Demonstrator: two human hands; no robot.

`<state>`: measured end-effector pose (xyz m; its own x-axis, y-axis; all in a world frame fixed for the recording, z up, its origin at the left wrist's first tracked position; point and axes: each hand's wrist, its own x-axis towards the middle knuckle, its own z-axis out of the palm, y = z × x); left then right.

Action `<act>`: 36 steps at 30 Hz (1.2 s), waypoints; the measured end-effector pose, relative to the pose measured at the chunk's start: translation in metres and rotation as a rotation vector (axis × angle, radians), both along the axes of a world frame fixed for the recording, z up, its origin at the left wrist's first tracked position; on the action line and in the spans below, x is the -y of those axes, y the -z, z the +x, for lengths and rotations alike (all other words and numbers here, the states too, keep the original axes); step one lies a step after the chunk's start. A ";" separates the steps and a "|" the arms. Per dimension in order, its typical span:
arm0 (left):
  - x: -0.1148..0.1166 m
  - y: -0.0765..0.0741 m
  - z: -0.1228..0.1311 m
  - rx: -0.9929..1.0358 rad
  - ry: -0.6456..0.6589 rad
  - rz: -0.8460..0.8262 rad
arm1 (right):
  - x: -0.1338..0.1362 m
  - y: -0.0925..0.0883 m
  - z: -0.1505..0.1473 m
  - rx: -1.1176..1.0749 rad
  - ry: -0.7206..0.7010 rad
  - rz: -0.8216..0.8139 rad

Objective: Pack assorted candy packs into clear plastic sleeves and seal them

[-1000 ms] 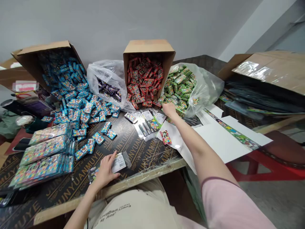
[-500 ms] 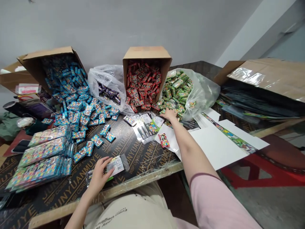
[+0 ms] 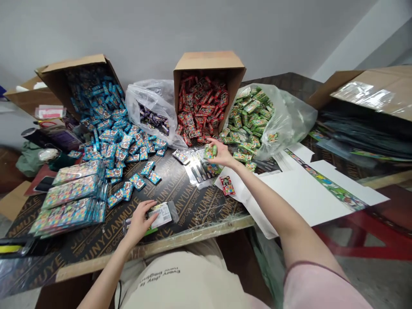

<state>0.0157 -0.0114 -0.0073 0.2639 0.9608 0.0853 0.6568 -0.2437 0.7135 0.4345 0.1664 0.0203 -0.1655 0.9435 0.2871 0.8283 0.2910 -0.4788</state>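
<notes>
My right hand [image 3: 219, 153] is closed around a small green candy-like packet [image 3: 210, 151], held above the table in front of the red pile. Near the table's front edge, my left hand [image 3: 140, 219] grips a flat clear plastic bag [image 3: 161, 214] with a white barcode label; part of the bag is hidden beneath the fingers. Between the hands and the piles lie more flat printed bags [image 3: 197, 166]. A single red packet [image 3: 227, 185] rests on white paper below my right hand. Loose green packets [image 3: 254, 112] spill from a clear bag [image 3: 289, 116] to the right.
Behind stand a carton of red packets [image 3: 201, 103], a plastic bag of purple packets [image 3: 153, 118] and a carton spilling blue packets [image 3: 111, 137]. Stacked filled bags [image 3: 72, 193] sit at left. White printed card sheets [image 3: 299, 197] and an open carton [image 3: 373, 92] occupy the right.
My right hand has come back from the green pile, moving left with a green packet in it. My left hand stays on the plastic bag. The view has shifted slightly.
</notes>
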 end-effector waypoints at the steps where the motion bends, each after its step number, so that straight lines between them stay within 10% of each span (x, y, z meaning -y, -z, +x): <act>1: -0.002 -0.003 0.006 0.010 0.021 0.010 | 0.009 0.001 -0.013 -0.022 -0.088 0.003; 12: 0.003 -0.001 0.018 -0.465 0.204 -0.022 | 0.094 0.003 -0.111 -0.291 -0.456 -0.042; 21: 0.010 -0.003 0.007 -0.229 0.205 0.044 | 0.170 0.003 -0.159 0.161 -0.548 -0.054; 27: 0.011 -0.009 0.008 -0.111 0.302 0.039 | 0.169 -0.003 -0.162 -0.033 -0.780 -0.154; 32: -0.003 -0.023 0.016 0.130 -0.089 0.115 | 0.159 -0.003 -0.177 -0.590 -0.322 -0.007; 36: -0.017 -0.027 0.043 0.675 -0.398 0.012 | 0.151 -0.012 -0.216 -1.152 -0.025 -0.207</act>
